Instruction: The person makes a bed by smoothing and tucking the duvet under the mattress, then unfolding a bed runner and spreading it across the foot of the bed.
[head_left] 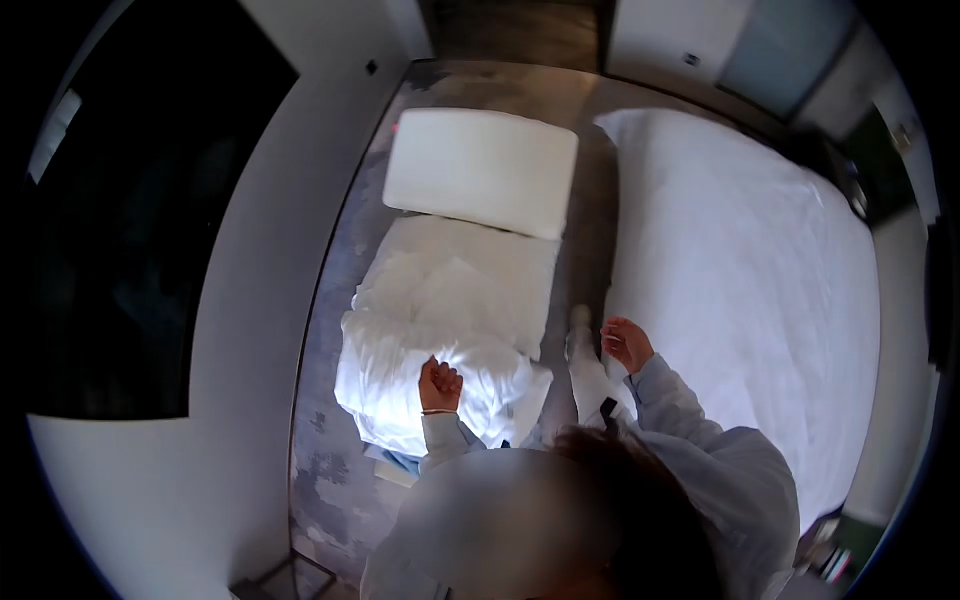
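My left hand (441, 386) is curled into a loose fist, with nothing visible in it. It hovers over or rests against a rumpled white quilt (390, 375); I cannot tell whether it touches. Beyond the quilt's bunched near end, flatter white bedding (460, 275) stretches away to a cream rectangular cushion or pillow (482, 170) at the far end. My right hand (627, 345) is held beside the big bed (740, 270), its fingers loosely bent and slightly apart, nothing in them. A white cover lies over that bed.
My legs (590, 375) stand in the narrow gap between the bedding and the bed. Patterned grey carpet (330, 470) runs along the left. A large dark screen (140, 230) hangs on the left wall. A dark doorway (515, 35) is at the far end.
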